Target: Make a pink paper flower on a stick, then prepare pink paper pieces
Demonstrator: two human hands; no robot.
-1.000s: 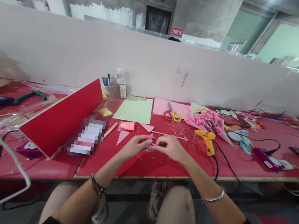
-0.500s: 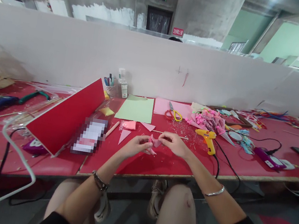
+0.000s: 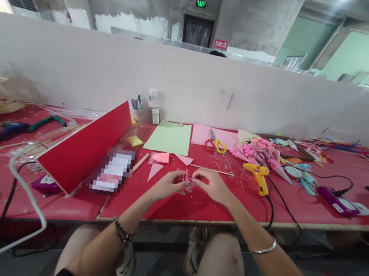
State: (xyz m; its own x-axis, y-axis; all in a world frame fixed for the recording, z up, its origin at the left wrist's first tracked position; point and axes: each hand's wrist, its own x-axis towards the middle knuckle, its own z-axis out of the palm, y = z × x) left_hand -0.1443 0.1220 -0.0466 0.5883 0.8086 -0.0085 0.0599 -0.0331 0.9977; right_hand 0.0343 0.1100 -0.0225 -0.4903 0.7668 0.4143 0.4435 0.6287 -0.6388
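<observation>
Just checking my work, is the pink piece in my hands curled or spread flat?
Curled, not flat: the pink piece shows curved edges between the left hand and right hand.

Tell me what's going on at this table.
A person sits at a red table, working on a small, curled pink piece with both bare hands. The left hand holds it, while the right hand pinches at its other side. Just beyond the left hand lies a pink triangle. A yellow glue gun lies to the right of the hands, and scissors rest partly over pink paper farther back.
</observation>
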